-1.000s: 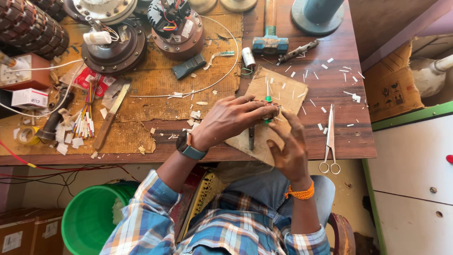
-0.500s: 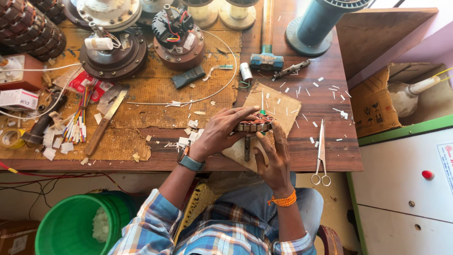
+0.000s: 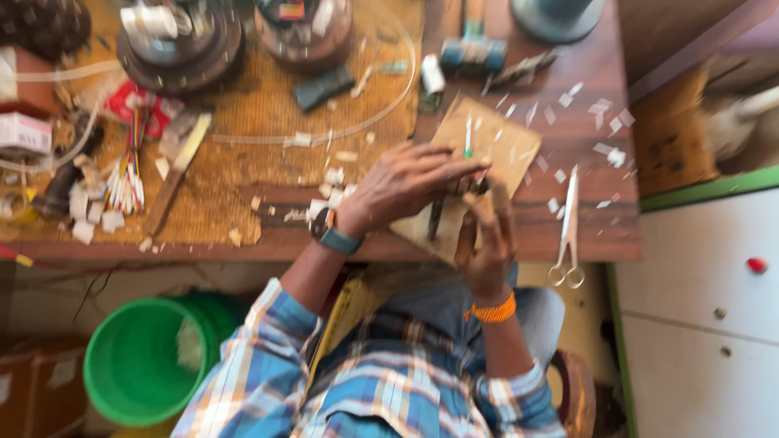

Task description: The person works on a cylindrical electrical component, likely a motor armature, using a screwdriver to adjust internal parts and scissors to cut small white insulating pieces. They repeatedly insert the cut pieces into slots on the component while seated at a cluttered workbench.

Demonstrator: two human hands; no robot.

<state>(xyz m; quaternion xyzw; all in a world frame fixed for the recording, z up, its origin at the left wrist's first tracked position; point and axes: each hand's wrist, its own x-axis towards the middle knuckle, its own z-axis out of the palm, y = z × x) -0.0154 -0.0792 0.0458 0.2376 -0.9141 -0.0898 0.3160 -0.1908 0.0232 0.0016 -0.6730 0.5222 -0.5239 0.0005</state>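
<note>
My left hand [image 3: 406,188], with a blue watch on its wrist, and my right hand [image 3: 487,231], with an orange bangle, meet over a brown cardboard piece [image 3: 507,146] at the table's front edge. Between the fingers of both hands sits a small dark wound motor part [image 3: 469,188], blurred in this view. A thin dark shaft or tool [image 3: 436,219] hangs down from it under my left palm. A green-tipped stick [image 3: 468,134] lies on the cardboard just beyond my fingers.
Scissors [image 3: 568,231] lie right of my hands among white paper scraps. Further back are a mallet [image 3: 473,50], two round motor stators [image 3: 178,40], coloured wires [image 3: 126,174] and a flat blade [image 3: 180,166]. A green bucket [image 3: 134,361] stands below the table, with a white cabinet [image 3: 706,308] at right.
The view has shifted and blurred. Both hands stay on the small motor part over the cardboard and have drawn slightly nearer the table's front edge.
</note>
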